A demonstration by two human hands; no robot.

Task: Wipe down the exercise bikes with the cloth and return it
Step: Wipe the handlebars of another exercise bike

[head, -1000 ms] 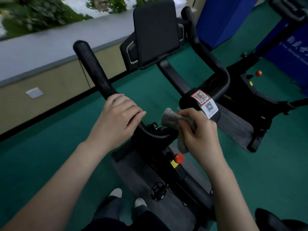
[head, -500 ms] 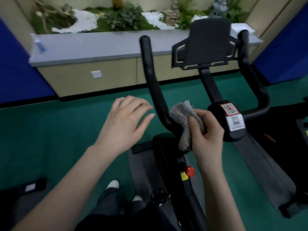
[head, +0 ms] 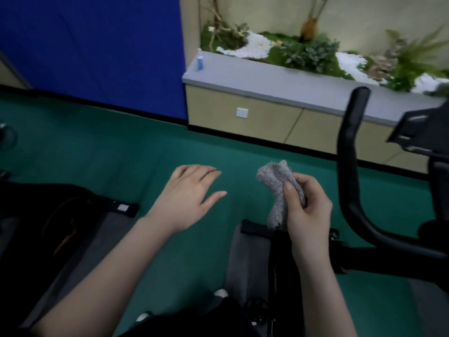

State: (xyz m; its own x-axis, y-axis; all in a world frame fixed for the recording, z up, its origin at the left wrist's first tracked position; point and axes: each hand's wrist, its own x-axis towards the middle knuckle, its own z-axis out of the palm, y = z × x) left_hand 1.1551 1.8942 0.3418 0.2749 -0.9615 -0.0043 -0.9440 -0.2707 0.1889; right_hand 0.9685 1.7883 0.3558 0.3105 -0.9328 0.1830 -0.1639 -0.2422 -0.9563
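Note:
My right hand [head: 308, 210] grips a crumpled grey cloth [head: 277, 188], held in the air above the green floor, clear of the bike. My left hand [head: 189, 195] hovers flat with fingers spread, holding nothing. The black exercise bike sits at the right: its left handlebar [head: 349, 152] rises upright, and the console bracket [head: 422, 127] is cut off by the frame edge. The bike's frame [head: 388, 259] runs low across the right. Both hands are to the left of the handlebar and touch no part of it.
A second bike's dark base on a grey mat [head: 60, 229] lies at the left. A grey-topped ledge [head: 267, 79] with plants runs along the back, a small blue spray bottle [head: 199, 60] on its left end. A blue panel [head: 97, 45] stands behind. My shoes [head: 220, 293] show below.
My left hand let go of the handlebar and now hovers free. The view swung left, so the bike moved to the right edge. My right hand carried the cloth away from the bike.

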